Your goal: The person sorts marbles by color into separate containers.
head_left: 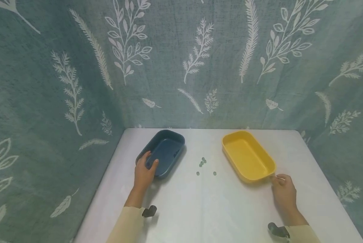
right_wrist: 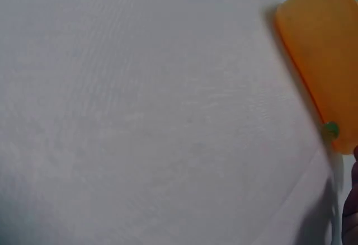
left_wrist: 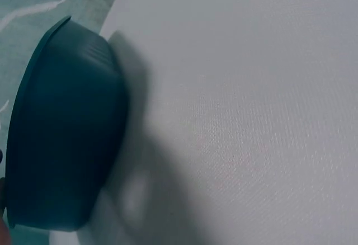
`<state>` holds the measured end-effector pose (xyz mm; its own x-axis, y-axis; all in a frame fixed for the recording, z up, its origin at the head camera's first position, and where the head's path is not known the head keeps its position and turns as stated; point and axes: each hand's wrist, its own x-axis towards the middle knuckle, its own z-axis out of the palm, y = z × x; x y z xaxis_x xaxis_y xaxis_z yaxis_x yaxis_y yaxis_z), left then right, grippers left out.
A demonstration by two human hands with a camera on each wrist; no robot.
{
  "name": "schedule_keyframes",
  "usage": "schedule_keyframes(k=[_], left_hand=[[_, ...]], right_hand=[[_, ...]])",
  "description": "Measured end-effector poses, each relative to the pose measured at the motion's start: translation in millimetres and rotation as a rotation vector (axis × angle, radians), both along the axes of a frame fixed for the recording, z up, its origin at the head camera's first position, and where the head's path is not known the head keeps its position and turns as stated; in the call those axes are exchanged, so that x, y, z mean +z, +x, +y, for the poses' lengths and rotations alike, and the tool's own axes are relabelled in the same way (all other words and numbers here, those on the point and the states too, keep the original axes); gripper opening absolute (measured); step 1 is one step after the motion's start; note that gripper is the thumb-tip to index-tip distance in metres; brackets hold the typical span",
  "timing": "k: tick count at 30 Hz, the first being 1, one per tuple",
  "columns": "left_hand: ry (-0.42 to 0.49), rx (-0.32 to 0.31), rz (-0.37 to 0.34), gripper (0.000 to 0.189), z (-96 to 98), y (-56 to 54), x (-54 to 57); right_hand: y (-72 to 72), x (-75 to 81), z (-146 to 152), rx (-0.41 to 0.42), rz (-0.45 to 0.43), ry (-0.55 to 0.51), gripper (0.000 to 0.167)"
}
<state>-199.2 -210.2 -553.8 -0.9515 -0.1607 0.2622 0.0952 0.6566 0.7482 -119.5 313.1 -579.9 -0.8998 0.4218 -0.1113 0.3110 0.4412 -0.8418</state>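
Observation:
In the head view, my left hand grips the near left end of a dark blue tray, thumb and fingers over its rim. Some small dark pieces lie inside it. The left wrist view shows the blue tray's outer side, with only a sliver of fingers at the edge. My right hand, fingers curled, holds the near right corner of a yellow tray; its fingertips are partly hidden. The right wrist view has the yellow tray's side, with a green spot near its lower edge.
Several small green discs lie scattered between the trays on the white table. Green cloth with white leaf patterns hangs behind the table and at both sides.

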Motion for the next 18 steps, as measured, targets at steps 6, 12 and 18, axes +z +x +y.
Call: schedule_keyframes(k=[6,12,18], left_hand=[[-0.004,0.008,0.015,0.067,-1.3,0.5,1.6],[0.009,0.019,0.036,0.064,-2.4,0.5,2.2],[-0.036,-0.024,0.103,0.06,3.8,2.8,1.7]], right_hand=[[-4.5,-5.1,-1.3,0.045,-0.029,0.074,0.039],[-6.3,-3.2,-4.7,0.075,-0.077,0.106,0.047],[-3.9,-4.9,-8.2,0.11,-0.055,0.139,0.048]])
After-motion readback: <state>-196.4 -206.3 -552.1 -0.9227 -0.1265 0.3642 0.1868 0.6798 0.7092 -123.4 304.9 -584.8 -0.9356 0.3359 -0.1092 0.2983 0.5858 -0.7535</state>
